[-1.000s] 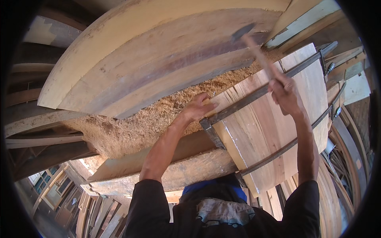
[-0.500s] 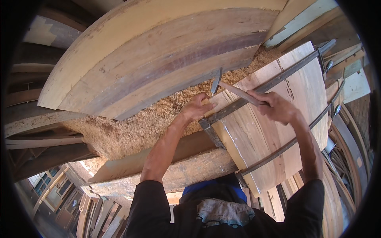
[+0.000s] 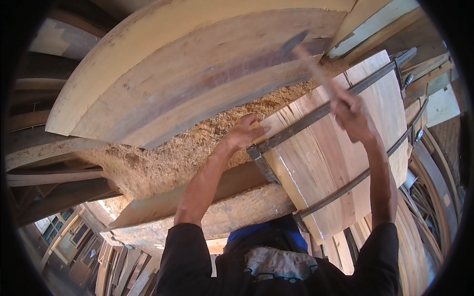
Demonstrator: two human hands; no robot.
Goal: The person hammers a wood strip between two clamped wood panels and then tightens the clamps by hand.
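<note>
A hammer (image 3: 316, 69) is raised over the far side of the work, slightly smeared by motion. My right hand (image 3: 351, 117) is closed round the lower part of its wooden handle. My left hand (image 3: 242, 133) grips the far left corner of a wooden panel (image 3: 323, 165) made of joined boards, thumb and fingers bent at its edge. A thin, nail-like tip (image 3: 263, 117) shows beside those fingers, too small to name surely. Two long metal bar clamps, a far one (image 3: 321, 116) and a near one (image 3: 340, 190), lie across the panel.
A large curved wooden piece (image 3: 197, 74) built of layered boards stands beyond the panel. Wood shavings (image 3: 163, 163) cover the surface between them. A thick timber beam (image 3: 212, 214) runs along the near side. Stacked boards (image 3: 123, 269) stand at lower left, curved offcuts (image 3: 434, 192) at right.
The hammer has swung up and away from the panel's far left corner, toward the far right. My right hand has risen with it. My left hand has stayed in place.
</note>
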